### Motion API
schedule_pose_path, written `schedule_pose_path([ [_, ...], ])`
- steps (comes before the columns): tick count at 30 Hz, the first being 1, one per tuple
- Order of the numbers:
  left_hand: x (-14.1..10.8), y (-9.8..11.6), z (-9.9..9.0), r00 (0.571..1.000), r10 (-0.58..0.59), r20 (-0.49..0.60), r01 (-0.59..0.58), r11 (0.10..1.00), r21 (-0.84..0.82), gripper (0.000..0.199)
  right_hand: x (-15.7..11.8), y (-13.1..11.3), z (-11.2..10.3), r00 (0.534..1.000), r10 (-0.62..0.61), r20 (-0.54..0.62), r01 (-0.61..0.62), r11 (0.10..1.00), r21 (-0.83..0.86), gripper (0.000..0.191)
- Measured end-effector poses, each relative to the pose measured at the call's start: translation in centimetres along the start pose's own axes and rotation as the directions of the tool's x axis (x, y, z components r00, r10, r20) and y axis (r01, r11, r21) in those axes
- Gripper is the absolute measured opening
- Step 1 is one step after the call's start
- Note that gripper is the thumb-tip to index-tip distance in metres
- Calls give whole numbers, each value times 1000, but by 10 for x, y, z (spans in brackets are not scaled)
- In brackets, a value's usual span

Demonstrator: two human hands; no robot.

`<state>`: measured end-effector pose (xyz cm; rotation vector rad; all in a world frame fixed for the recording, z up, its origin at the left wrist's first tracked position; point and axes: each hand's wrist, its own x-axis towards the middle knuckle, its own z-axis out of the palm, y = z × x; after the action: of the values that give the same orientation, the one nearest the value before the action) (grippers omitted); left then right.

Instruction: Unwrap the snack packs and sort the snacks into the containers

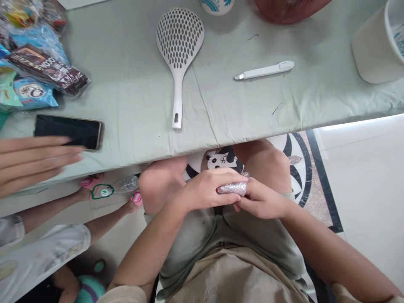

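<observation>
Above my lap, my left hand (210,189) wraps round a small roll-shaped bundle in shiny, clear bubble-like wrap (232,189). My right hand (263,198) grips the right end of the same bundle, its fingers closed against it. What lies inside the wrap cannot be made out. On the table beyond my hands rest a white slotted skimmer (180,42), handle toward me, and a white utility knife (264,70) with a short bit of blade showing.
A phone (85,131) lies at the table's left, with another person's blurred hand (41,162) over it. Snack packets (47,69) are heaped behind. A white bin (375,50), a reddish bowl (287,10) and a patterned cup (217,5) stand on the cloth-covered table (126,75).
</observation>
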<state>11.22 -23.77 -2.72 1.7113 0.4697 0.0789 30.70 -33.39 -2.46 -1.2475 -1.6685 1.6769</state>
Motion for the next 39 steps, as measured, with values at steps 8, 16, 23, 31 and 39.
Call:
schedule_pose_path([
  [8,-3,-3,5,989,-12,-147,15,1000,22,48,4,-8,-2,999,41,17,-42,997,63,24],
  [16,-2,0,-1,967,134,-216,-132,991,23,30,16,-17,-13,997,69,31,-69,998,-9,25],
  [23,0,5,-9,950,166,-266,-175,985,-9,24,19,-19,-20,997,7,80,-31,956,291,58],
  [31,3,1,-8,939,180,-293,-188,982,2,25,21,-22,-19,999,-37,-6,38,987,157,67],
  [39,2,23,-27,938,14,-345,4,999,50,24,18,-18,-20,921,49,-386,37,976,213,31],
])
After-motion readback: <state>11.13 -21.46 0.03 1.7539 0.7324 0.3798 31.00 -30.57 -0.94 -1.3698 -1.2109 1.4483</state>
